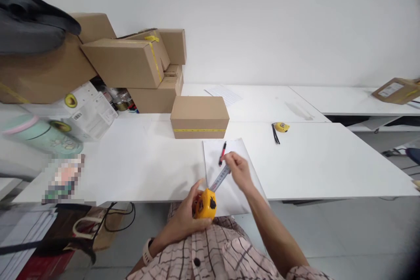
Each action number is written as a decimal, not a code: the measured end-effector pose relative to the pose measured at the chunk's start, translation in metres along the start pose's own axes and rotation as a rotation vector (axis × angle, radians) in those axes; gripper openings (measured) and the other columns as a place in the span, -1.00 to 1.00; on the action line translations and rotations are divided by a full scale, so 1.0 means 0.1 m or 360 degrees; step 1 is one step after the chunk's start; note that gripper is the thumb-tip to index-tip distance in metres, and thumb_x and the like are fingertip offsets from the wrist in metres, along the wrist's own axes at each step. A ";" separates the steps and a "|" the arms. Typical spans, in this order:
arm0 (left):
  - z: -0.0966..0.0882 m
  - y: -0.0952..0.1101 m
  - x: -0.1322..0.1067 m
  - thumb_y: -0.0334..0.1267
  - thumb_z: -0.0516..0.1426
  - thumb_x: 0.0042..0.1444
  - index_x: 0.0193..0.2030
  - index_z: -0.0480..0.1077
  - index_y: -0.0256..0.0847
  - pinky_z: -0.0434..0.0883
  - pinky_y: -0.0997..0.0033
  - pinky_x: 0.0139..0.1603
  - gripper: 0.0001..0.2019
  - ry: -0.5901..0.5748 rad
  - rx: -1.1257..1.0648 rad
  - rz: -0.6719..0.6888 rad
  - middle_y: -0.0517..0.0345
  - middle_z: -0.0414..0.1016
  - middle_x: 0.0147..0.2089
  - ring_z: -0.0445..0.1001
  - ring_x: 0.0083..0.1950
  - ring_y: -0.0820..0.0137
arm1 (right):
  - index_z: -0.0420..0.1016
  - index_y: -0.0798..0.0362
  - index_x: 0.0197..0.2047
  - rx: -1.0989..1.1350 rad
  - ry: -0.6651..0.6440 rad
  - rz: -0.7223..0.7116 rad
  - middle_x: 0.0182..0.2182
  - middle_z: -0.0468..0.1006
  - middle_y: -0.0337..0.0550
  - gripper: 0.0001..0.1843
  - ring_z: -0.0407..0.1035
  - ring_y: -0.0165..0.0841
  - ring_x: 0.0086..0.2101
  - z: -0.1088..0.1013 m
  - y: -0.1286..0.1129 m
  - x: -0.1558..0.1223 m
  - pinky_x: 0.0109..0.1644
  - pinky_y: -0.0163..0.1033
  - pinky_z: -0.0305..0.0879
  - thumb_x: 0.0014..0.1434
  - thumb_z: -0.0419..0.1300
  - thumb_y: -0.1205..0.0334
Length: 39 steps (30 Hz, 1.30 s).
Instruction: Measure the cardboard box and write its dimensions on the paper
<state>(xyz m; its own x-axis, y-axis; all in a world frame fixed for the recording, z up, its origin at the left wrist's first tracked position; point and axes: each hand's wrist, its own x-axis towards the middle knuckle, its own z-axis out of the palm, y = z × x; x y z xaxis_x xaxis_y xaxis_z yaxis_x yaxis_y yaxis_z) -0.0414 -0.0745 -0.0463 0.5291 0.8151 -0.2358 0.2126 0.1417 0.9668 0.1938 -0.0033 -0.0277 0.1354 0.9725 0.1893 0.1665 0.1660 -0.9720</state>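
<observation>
My left hand (188, 218) is wrapped round a yellow tape measure (206, 204) at the table's front edge. A short length of its silver blade (219, 179) slants up and right out of the case. My right hand (238, 169) pinches the free end of that blade, fingers closed. Under both lies a sheet of white paper (243, 146), partly over the edge. On the paper a red and black pen (223, 152) lies just beyond my right fingertips. Behind it stands a closed cardboard box (199, 111) with a yellow strip along its front.
More cardboard boxes (124, 63) are piled at the back left, beside a mint green bottle (42, 135). A second yellow tape measure (281, 127) with a black strap lies on the white table (305, 162) to the right. A printed sheet (225, 94) lies behind the closed box.
</observation>
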 end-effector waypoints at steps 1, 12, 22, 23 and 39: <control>-0.01 -0.01 0.03 -0.22 0.31 -0.01 0.52 -0.17 -0.01 0.40 0.20 0.11 0.03 0.0039 -0.0004 0.0034 -0.01 0.37 0.24 0.47 0.06 0.25 | 0.54 0.04 -0.34 -0.0051 -0.0133 -0.0066 -0.53 0.41 -0.24 -0.51 0.26 -0.43 -0.54 0.10 0.02 -0.09 -0.48 -0.31 0.20 0.32 0.08 -0.20; -0.81 0.11 0.55 -0.12 0.26 0.07 0.44 0.04 -0.13 0.41 0.01 0.14 -0.18 0.0971 0.1165 0.0099 -0.14 0.41 0.24 0.44 0.20 0.00 | 0.28 0.05 0.24 -0.1496 0.0015 0.0413 -0.05 0.57 0.03 -0.42 0.47 -0.12 -0.05 0.08 0.43 0.40 -0.09 -0.13 0.29 0.39 -0.02 -0.20; -1.26 -0.08 0.87 -0.19 0.10 0.23 0.36 0.21 -0.32 0.25 -0.21 0.28 -0.43 0.1101 0.1925 0.0028 -0.28 0.38 0.28 0.31 0.30 -0.13 | 0.42 0.11 0.16 -0.1598 -0.0272 0.0351 -0.06 0.56 0.13 -0.57 0.52 -0.13 -0.17 0.02 0.57 0.42 -0.11 -0.12 0.30 0.32 -0.08 0.36; -1.20 -0.09 0.88 -0.19 0.10 0.23 0.35 0.22 -0.33 0.18 -0.24 0.34 -0.43 0.1143 0.1920 0.0133 -0.30 0.34 0.33 0.26 0.36 -0.13 | 0.46 0.11 0.12 -0.1456 -0.0223 0.0282 -0.08 0.57 0.10 -0.58 0.51 -0.16 -0.18 -0.03 0.62 0.41 -0.10 -0.13 0.31 0.31 -0.09 0.35; -0.03 -0.23 1.48 0.12 0.16 0.24 0.48 0.07 -0.34 -0.20 -0.25 0.50 -0.18 0.0191 0.1887 0.0425 -0.31 -0.07 0.55 -0.20 0.58 -0.12 | 0.49 0.00 -0.10 -0.0595 -0.0043 -0.0167 -0.25 0.55 -0.13 -0.77 0.39 -0.30 -0.29 -0.24 0.96 0.18 -0.11 -0.15 0.35 0.17 0.13 0.18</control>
<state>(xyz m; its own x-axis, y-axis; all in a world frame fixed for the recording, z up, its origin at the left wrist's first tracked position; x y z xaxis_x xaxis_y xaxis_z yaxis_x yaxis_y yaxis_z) 0.0295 0.0445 -0.1031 0.6050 0.7957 0.0275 0.7595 -0.5871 0.2801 0.2355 0.0262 -0.1146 0.0739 0.9582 0.2766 0.5235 0.1988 -0.8285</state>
